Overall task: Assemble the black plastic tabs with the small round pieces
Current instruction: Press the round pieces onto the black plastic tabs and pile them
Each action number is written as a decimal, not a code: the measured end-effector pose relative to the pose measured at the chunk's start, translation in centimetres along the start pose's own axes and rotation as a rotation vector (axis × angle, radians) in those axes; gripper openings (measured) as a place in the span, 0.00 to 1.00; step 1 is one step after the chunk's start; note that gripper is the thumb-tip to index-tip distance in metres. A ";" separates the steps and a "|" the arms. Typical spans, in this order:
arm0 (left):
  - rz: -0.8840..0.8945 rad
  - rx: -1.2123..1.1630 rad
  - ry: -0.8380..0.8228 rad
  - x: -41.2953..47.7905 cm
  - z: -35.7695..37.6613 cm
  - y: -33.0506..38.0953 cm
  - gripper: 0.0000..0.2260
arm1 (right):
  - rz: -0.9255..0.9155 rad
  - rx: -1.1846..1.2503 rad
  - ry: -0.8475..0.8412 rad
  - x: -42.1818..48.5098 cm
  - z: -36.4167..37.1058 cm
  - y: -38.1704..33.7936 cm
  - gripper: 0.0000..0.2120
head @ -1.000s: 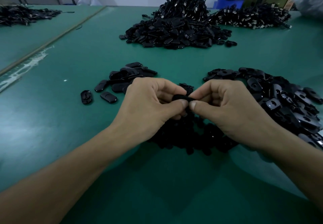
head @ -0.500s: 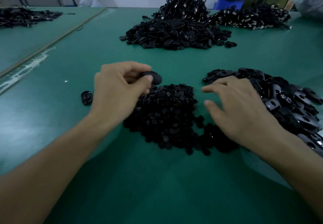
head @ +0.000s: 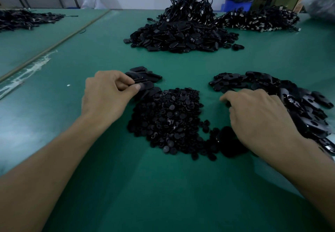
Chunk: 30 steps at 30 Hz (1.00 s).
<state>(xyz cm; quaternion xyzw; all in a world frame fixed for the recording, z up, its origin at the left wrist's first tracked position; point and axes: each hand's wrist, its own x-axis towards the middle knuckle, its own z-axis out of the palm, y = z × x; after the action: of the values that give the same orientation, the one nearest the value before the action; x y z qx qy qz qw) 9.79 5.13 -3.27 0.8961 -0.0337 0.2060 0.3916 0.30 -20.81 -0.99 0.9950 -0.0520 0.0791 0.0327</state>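
Across the green worktop (head: 181, 195), the heap of holed black tabs (head: 308, 108) at 3 o'clock and the mound of round pieces (head: 168, 119) at centre dwarf our finished stack (head: 145, 76) at 11 o'clock. We judge most work remains. Our left hand (head: 107, 95) pinches one flat oval tab (head: 147, 86) over that stack. Our right hand (head: 259, 117) curls beside the heap, grip hidden.

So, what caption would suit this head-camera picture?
Left hand pinches a black tab by a small pile; right hand lies beside the round pieces.
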 end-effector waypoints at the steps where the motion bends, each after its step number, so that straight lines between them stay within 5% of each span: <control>1: -0.009 0.028 -0.007 0.0 0.0 0.0 0.07 | -0.005 0.016 0.028 0.1 0.1 0.0 0.11; 16: -0.014 0.091 0.008 0.2 0.1 -0.8 0.06 | -0.018 0.141 0.205 0.5 0.0 0.5 0.03; 21: 0.050 0.058 0.009 -0.6 0.4 0.2 0.06 | -0.041 0.108 0.236 0.7 0.1 0.5 0.10; 30: 0.329 -0.195 -0.137 -4.8 1.5 5.1 0.05 | -0.257 0.691 0.373 1.2 1.1 -1.1 0.07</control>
<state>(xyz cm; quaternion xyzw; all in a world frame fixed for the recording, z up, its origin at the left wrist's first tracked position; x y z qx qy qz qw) 4.81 0.00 -2.58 0.8482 -0.2259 0.2016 0.4346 1.75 -19.89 -1.97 0.9144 0.1091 0.2663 -0.2847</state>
